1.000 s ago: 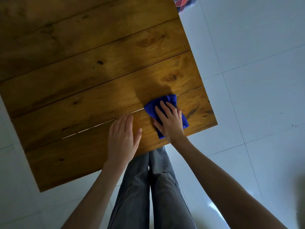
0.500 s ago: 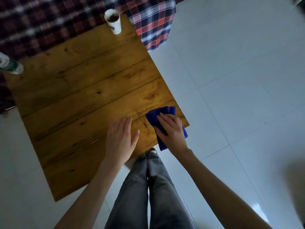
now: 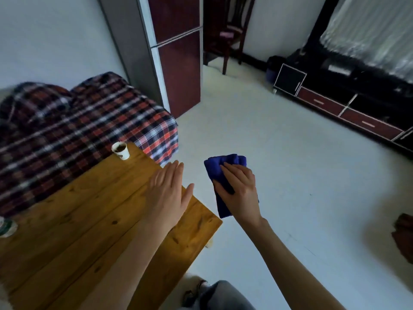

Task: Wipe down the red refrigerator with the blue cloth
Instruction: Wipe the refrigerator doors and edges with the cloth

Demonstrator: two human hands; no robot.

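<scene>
1: Two changes in the last second. The blue cloth (image 3: pixel 224 161) was pressed flat on the wooden table (image 3: pixel 78 231) under the right hand (image 3: pixel 240 193). Now it's off the wood, held in the air over the floor (image 3: pixel 301 180), just right of the table's corner. The view also came up, so the red refrigerator (image 3: pixel 178 63) is in frame.

2: Grip?

1: Right hand's fingers are curled over the cloth and hold it bunched. Thumb is hidden. Left hand (image 3: pixel 168 193) has straight fingers and holds nothing. It's over the table edge but blurred, so I can't tell if it touches the wood.

2: So pickup's done?

1: My read: yes. Wiping hasn't started. The fridge is well apart from the cloth, across the floor beyond the plaid cover (image 3: pixel 78 130). The person needs to close that gap first.

2: Cloth orientation?

1: Folded into a strip. Long axis runs near-to-far, along the line of the hand. The thick folded end sticks out past the fingertips, pointing away from the person. The other end hangs out below the heel of the palm.

2: Fridge?

1: Upright, long axis vertical. Two dark-red doors, one above the other, facing the open floor. Grey side panel is toward the plaid cover.
</scene>
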